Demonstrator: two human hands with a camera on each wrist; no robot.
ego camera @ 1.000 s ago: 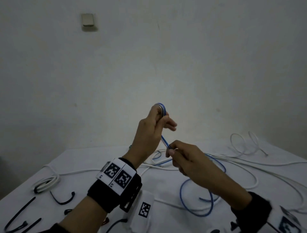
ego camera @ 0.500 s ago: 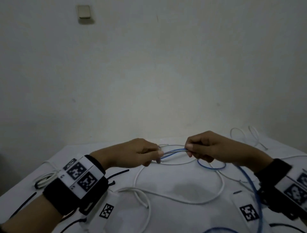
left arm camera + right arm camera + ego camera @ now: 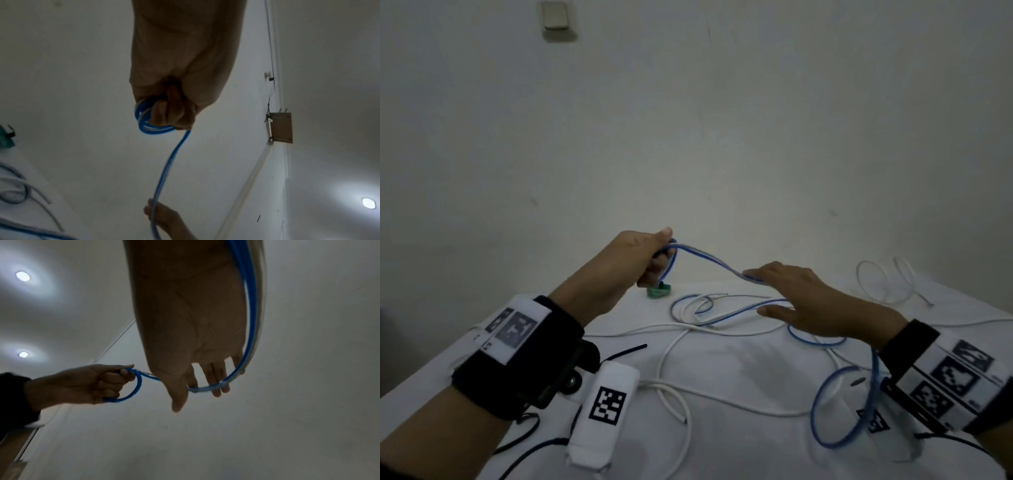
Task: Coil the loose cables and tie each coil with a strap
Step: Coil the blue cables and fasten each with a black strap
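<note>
above the white cloth-covered table (image 3: 739, 445), the left hand (image 3: 633, 263) grips small loops of the thin blue-and-white cable (image 3: 709, 258); the right hand (image 3: 808, 301), fingers straight, carries its span across its fingertips.

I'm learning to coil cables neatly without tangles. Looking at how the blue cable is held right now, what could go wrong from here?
The right hand has straight fingers; the blue cable only lies across them, so it may slide off mid-wrap.

The left hand grips small loops, which could spring open if that grip eases.

The cable's slack crosses the white cables on the table, so pulling may snag or drag them.
</note>
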